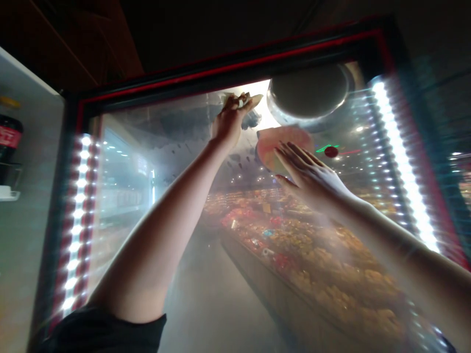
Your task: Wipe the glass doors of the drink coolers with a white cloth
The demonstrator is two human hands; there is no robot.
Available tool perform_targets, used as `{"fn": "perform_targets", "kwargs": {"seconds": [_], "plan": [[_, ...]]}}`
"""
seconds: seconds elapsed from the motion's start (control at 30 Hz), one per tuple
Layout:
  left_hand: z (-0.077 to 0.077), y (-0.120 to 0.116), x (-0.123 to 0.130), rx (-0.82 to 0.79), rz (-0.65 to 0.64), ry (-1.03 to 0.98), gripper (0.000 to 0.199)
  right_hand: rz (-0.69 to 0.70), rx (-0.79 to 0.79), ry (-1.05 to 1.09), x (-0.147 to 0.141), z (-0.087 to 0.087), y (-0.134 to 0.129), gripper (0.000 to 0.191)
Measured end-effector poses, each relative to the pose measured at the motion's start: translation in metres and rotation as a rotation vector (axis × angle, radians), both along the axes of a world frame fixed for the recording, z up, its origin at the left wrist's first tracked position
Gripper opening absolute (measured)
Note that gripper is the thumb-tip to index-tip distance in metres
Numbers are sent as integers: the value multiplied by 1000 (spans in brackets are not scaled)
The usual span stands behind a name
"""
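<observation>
1. Sleeve: a black sleeve [110, 333] covers the upper part of the left arm at the lower left. Both forearms extend upward, bare.
2. Left hand [228, 120]: raised to the upper part of the pane, fingers clenched around the crumpled piece [253, 101].
3. Crumpled piece: light brown and pale, creased, with a pointed end projecting to the right of the fingers. Cloth or paper: cannot tell. Location: at the upper pane, just below the top frame.
4. Right hand [305, 169]: open, grasping nothing visible, fingers extended over the lower right of the patch.
5. Patch [272, 142]: flat, rounded, pinkish red, with a yellowish lower area and a darker left edge. Location: at the pane, lower and to the right of the left hand. Any print is too blurred to read.
6. Glass pane [187, 157]: transparent but hazy, with dark smudges and streaks near the left hand.
7. Frame [239, 63]: black with a red line, tilted in view. Bright light strips show along the left side [79, 196] and the right side [403, 162].
8. Bottle [9, 137]: dark, with red label and yellow cap, at the far left.
9. Round disc [309, 90]: grey, bright-rimmed, at the upper right.
10. Display [312, 245]: blurred yellow and red goods, seen in the pane beside a grey floor [221, 294].
</observation>
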State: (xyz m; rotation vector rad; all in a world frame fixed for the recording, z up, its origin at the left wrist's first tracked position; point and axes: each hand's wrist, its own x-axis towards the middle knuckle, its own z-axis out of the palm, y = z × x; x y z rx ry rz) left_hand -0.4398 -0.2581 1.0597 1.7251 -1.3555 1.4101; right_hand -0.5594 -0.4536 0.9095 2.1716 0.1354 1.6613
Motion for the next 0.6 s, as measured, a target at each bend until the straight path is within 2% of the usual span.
{"fn": "perform_targets", "kwargs": {"seconds": [0.1,0.23,0.3,0.4,0.47,0.6], "plan": [[-6,-21,-13,-79,19,25,61,-9,-21,0,-8,-1,-10,73],[-17,-35,-25,37,-4,-15,60,11,-76,-5,-22,3,-29,74],[-13,-35,-27,25,6,-13,60,28,-101,-8,-28,9,-38,76],[-2,-39,-26,-103,24,30,62,40,-111,-3,-38,19,-46,77],[1,-47,-22,-136,-12,35,63,45,-109,10,-44,24,-50,76],[-6,-48,-8,18,-89,-53,62,67,-119,33,-54,29,-59,74]]}}
